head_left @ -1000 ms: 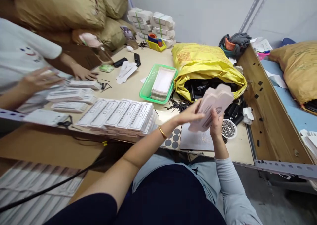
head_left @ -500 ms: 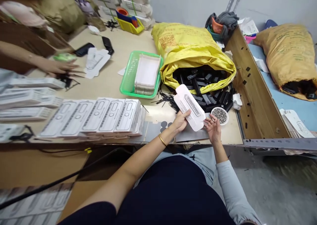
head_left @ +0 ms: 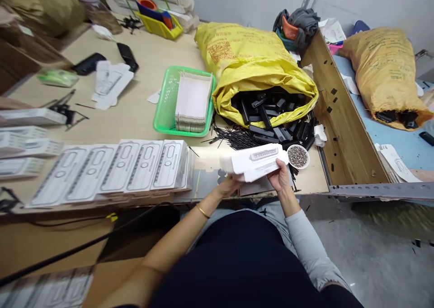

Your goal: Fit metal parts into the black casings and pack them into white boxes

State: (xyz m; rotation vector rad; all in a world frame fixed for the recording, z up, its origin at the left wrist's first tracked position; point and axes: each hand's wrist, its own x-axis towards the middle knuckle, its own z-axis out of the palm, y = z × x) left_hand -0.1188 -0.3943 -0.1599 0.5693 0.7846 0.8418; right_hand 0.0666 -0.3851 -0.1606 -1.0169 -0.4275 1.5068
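White cardboard packaging [head_left: 252,161] lies nearly level over the front edge of the desk [head_left: 142,114], gripped at both ends. The left hand [head_left: 228,186] takes the left end from below, its fingers curled under the card and mostly hidden. The right hand [head_left: 280,178] clamps the right end, thumb on top and fingers wrapped beneath.

Just beyond the right end of the packaging, almost touching it, stands a small round dish of tiny metal pieces [head_left: 298,156]. Behind that, loose black plastic parts [head_left: 271,125] spill from the open mouth of a yellow sack [head_left: 251,68], with a scatter of thin black pins [head_left: 230,138] fanning out to the left. A green basket [head_left: 164,107] holding stacked flat card blanks sits left of the sack. Further left along the desk's near edge runs a row of finished white boxes [head_left: 135,165], overlapping side by side.

On the right, an upright brown board [head_left: 342,118] walls off the desk; past it lies a blue surface with another sack [head_left: 383,68]. Bare desk shows between the basket and the row of boxes. The packaging partly overhangs the desk's edge, above the person's lap.
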